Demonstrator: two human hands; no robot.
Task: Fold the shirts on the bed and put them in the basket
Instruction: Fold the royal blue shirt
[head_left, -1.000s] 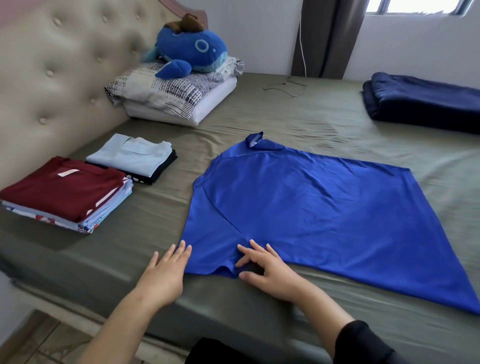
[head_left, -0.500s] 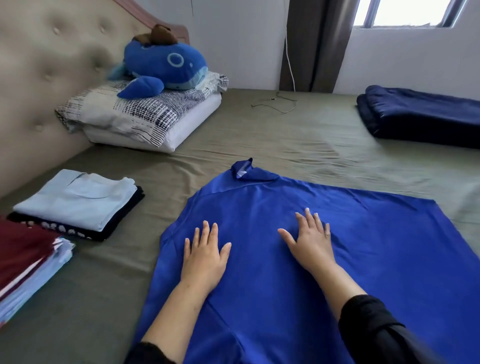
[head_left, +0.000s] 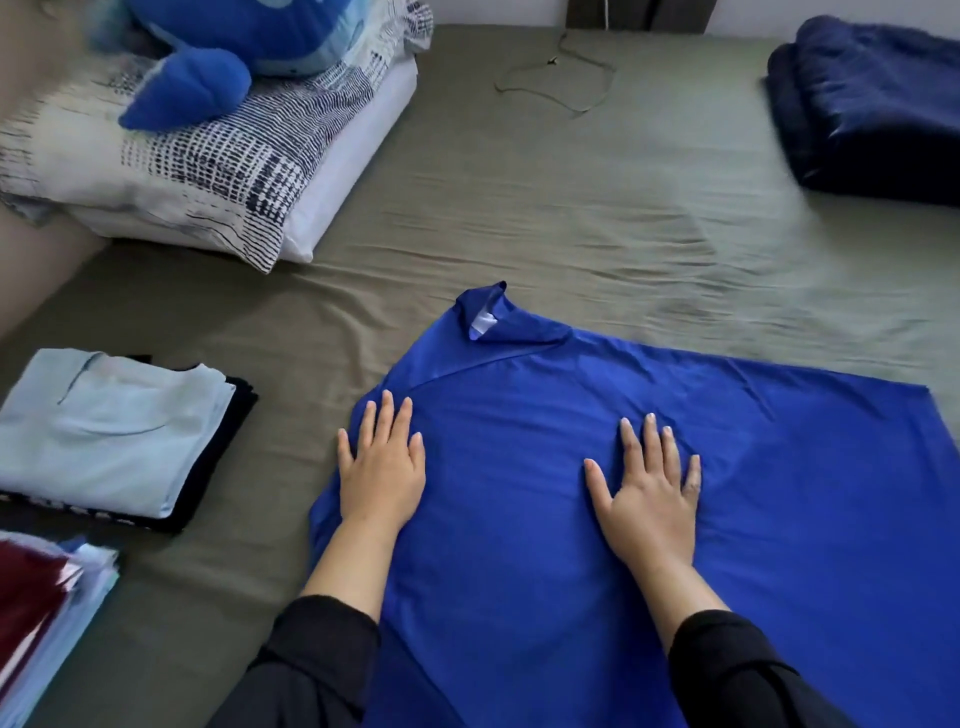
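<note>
Both hands are being laid flat, palms down, on the blue shirt (head_left: 649, 545), with fingers straight and slightly spread and nothing being gripped. The left hand (head_left: 382, 470) is being pressed on the shirt's left part, near its edge, and the right hand (head_left: 649, 488) on the middle of the cloth, well apart from the left. The shirt is being kept spread on the olive bed sheet (head_left: 519, 208), collar pointing away from the person. To the left, two stacks of folded shirts are lying: a light blue one (head_left: 111, 428) over dark cloth, and a maroon-topped pile (head_left: 36, 608) at the frame's edge. Farther off, a blue plush toy (head_left: 223, 47) is being borne by patterned pillows (head_left: 208, 171), and a folded navy blanket (head_left: 872, 98) is lying at the far right.
</note>
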